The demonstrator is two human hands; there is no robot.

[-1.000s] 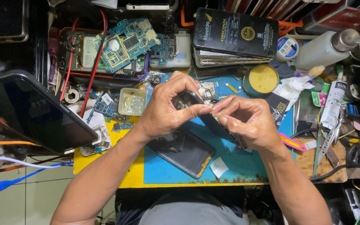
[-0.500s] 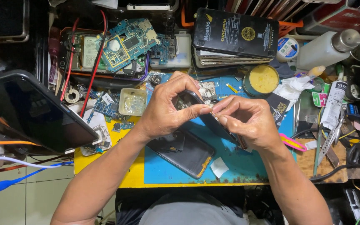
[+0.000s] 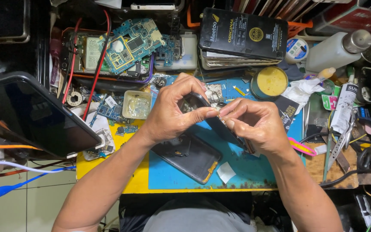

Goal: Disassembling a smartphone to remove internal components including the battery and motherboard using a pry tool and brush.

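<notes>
A dark smartphone (image 3: pixel 220 124) is held on edge above the blue work mat (image 3: pixel 254 172), gripped between both hands. The left hand (image 3: pixel 172 111) is closed around its upper end, thumb pressed to the edge; the right hand (image 3: pixel 258 124) is pinched shut on the same edge. A black phone back cover (image 3: pixel 190 157) lies on the mat just below, on the cluttered desk (image 3: pixel 108 172).

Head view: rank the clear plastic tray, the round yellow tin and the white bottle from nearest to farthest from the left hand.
From the left hand:
1. Clear plastic tray, just to its left on the mat's edge.
2. Round yellow tin, up and to the right, past the right hand.
3. White bottle, far upper right.
</notes>
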